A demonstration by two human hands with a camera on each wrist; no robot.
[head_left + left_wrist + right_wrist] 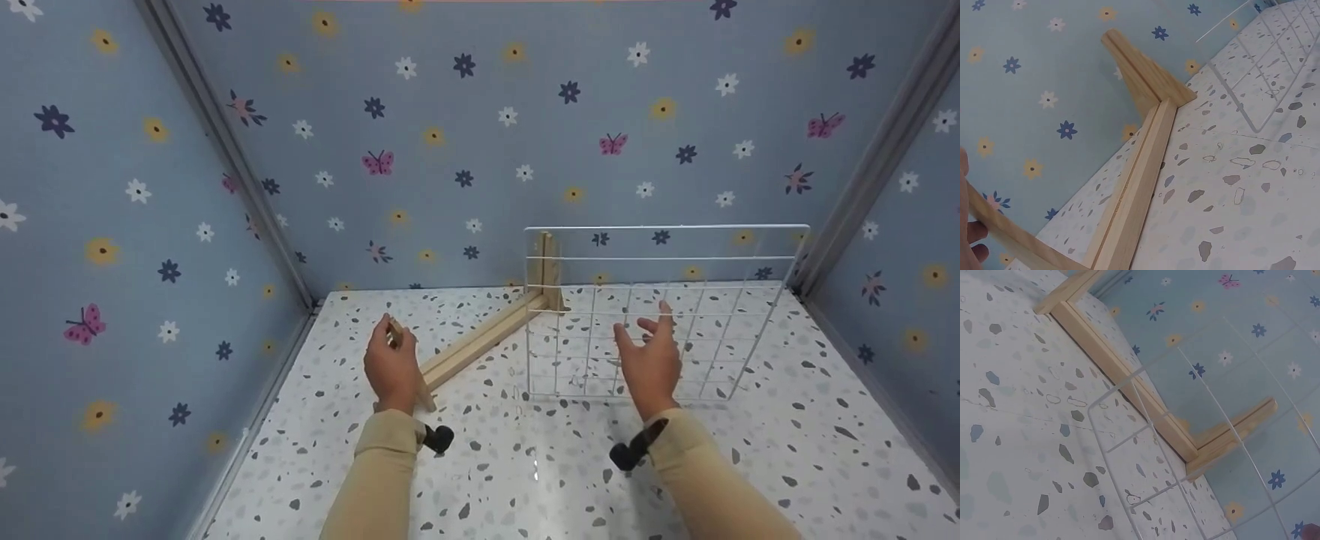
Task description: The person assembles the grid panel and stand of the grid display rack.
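My left hand grips the near end piece of a pale wooden frame. From that end a grooved wooden bar runs back to a second grooved end piece, which stands up near the back wall. A white wire grid panel stands tilted on the right, its left edge overlapping the far end piece in the head view. My right hand is at the panel with thumb and fingers spread, and no grip on the wires shows. In the right wrist view only a fingertip is visible.
The white speckled tabletop lies under everything. Blue flowered walls enclose it at the back and both sides, with grey corner posts. A black wrist camera is strapped at the left cuff, another at the right.
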